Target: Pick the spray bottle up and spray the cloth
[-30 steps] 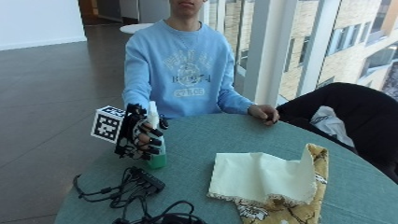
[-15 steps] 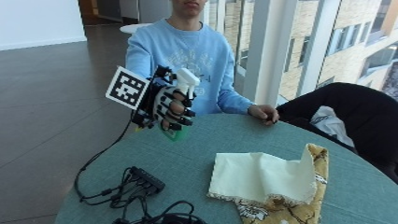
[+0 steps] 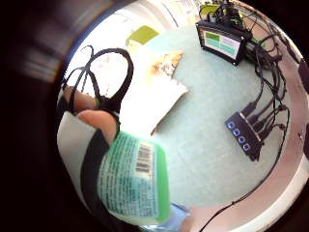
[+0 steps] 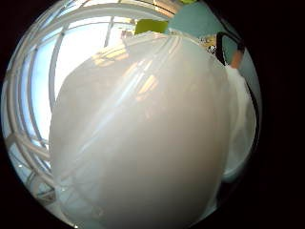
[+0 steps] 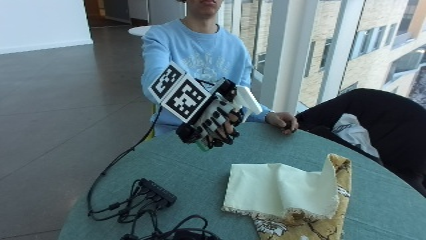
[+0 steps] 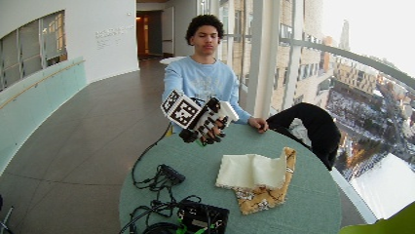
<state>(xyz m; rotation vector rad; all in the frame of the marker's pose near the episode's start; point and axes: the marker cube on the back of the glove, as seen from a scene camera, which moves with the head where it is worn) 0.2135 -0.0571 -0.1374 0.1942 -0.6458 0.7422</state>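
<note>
Spray bottle (image 5: 245, 99) tilted, nozzle toward cloth (image 5: 279, 190), gripped aloft.

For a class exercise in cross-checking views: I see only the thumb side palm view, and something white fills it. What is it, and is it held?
Observer: It's the spray bottle. The right hand grips it, raised above the table.
Operator: Where's the cloth?
Observer: The cloth lies on the table, off to the bottle's side, not beneath it.
Operator: Is the other hand helping?
Observer: No. The left hand rests on the table's far edge.
</note>
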